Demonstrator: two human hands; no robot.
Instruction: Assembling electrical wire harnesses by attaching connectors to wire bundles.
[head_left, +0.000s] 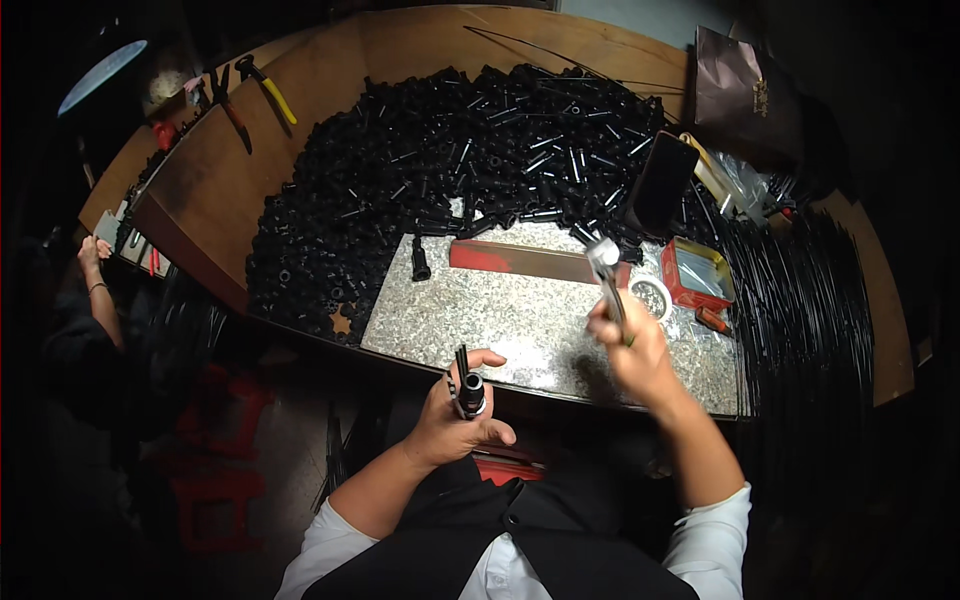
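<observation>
My left hand [443, 425] is held just off the near edge of the table, with a black tubular part [473, 390] pointing up out of its grip. Thin black pieces stand beside that tube; thumb and forefinger stick out past it. Raised over the right half of the worktop, my right hand [640, 360] is closed around a metal hand tool [607, 275] with a bright head, too smeared by motion to name its kind. Across the speckled stone slab [480, 330] lies a long bar with red patches [535, 262], and a single black tubular part [420, 258] stands left of it.
A large heap of black tubular parts [430, 150] fills the wooden-walled table. At right are a white round dish [650, 297], a red tin [697, 272], a phone [663, 180] and long black rods [800, 300]. Pincers [265, 88] hang on the left wall; another person's hand [93, 252] shows beyond.
</observation>
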